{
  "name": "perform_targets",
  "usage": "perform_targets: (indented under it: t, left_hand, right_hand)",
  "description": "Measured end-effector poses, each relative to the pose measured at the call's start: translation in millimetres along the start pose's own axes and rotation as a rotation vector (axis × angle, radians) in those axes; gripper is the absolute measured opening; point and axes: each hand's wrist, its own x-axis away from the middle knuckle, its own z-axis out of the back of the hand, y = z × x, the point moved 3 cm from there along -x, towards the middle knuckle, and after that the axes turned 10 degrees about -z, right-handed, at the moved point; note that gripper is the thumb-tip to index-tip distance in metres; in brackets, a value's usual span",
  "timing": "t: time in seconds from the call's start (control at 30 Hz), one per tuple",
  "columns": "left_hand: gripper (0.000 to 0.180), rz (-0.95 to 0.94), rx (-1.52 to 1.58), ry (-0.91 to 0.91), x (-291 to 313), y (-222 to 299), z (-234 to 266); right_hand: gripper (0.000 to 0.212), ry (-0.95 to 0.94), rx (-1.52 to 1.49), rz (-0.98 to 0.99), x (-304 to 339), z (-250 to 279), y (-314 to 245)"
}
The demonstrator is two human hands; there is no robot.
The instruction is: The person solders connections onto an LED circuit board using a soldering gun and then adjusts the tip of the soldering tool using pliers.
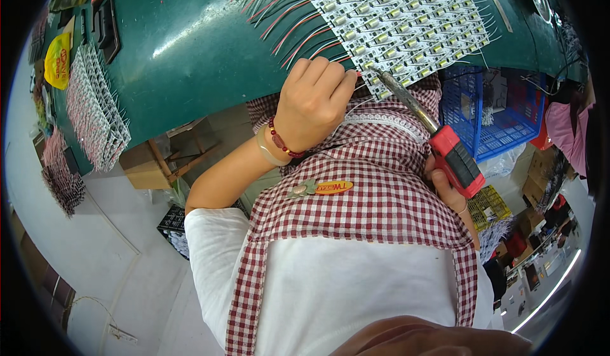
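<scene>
My left hand (314,95) is curled into a fist at the near edge of the green table (190,51). A thin pale wire (365,100) runs out from under its fingers. My right hand (448,188) grips the red handle of a soldering iron (454,159). The iron's metal shaft reaches up to the near corner of a white panel of LED modules (394,19), and its tip (375,71) sits just right of my left knuckles. I wear a red checked apron (375,191) over a white shirt.
Red and white lead wires (286,19) fan out from the panel's left side. Stacks of LED modules (95,108) and a yellow bag (57,60) lie at the table's left end. A blue plastic crate (489,114) stands at my right, and a cardboard box (146,168) sits below the table. A person in pink (565,134) is at the far right.
</scene>
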Motion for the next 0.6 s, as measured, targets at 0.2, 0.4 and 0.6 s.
perform_targets:
  t: [0.2,0.4,0.6]
  left_hand:
    - [0.024,-0.003,-0.041,-0.010,-1,0,2]
    - [0.025,0.001,-0.029,-0.016,0,0,3]
    - [0.025,-0.042,-0.031,0.037,1,11,5]
  right_hand:
    - [0.024,0.011,0.009,0.037,-3,-1,-3]
    - [0.016,-0.009,0.050,0.001,3,1,7]
    - [0.016,-0.026,0.014,-0.009,10,5,10]
